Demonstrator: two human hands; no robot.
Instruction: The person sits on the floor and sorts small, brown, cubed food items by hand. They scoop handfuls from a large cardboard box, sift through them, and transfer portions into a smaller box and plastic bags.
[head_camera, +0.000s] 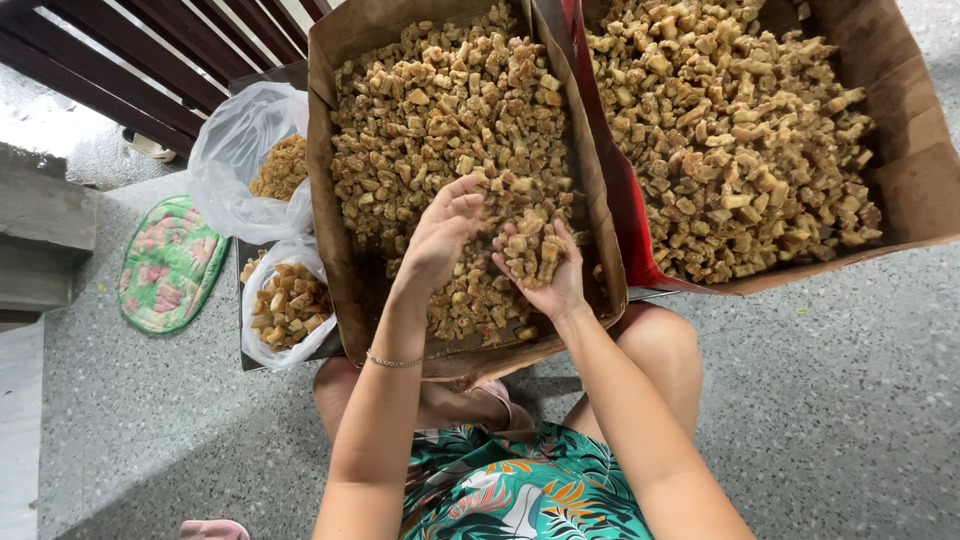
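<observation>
Your right hand (545, 270) lies palm up over the near end of the left cardboard box (322, 180), its grip cupped loosely around a small heap of golden-brown fried chunks (530, 252). Fingers half curled, not clenched. Your left hand (440, 235) hovers just beside it, palm down, grip released, fingertips (470, 200) spread above the pile and near the cupped chunks; whether they touch any piece cannot be told. A thin bracelet (392, 361) sits on the left wrist.

The box is filled with the same chunks, thickest at the far end, thinner near you where bare cardboard shows. A second cardboard box (920, 160) with a red inner edge stands touching it on the right, also heaped with chunks.

Left of the first box: two clear plastic bags, the upper bag (235, 150) and the lower bag (262, 345), each part-filled with chunks. Further left, a green floral mat (168, 265) on the speckled floor (830, 400). Your knees sit under the box's near edge.
</observation>
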